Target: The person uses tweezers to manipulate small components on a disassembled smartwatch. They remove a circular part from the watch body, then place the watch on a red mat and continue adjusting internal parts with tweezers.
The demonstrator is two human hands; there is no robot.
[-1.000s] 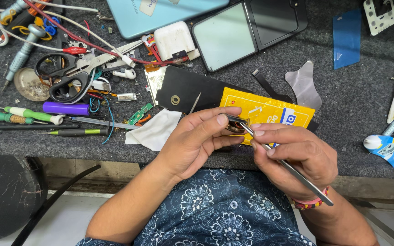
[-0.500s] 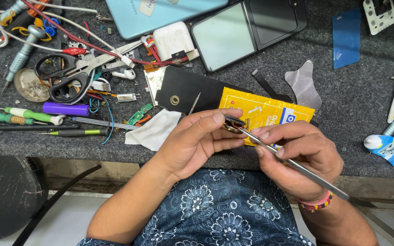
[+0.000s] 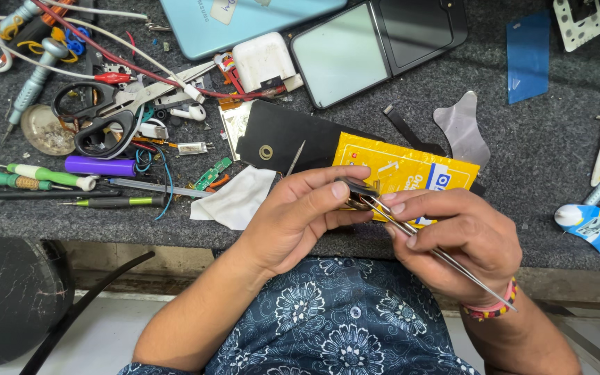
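Left hand (image 3: 296,215) pinches small dark metal part (image 3: 357,187) between thumb and forefinger, just above bench edge, over yellow packet (image 3: 411,167). Part sits at meeting point of both hands, right of left palm, left of right knuckles. Right hand (image 3: 460,239) grips metal tweezers (image 3: 439,253); long axis slants from lower right up-left, tips touching part. Right hand nearer for next move, judging by tips.
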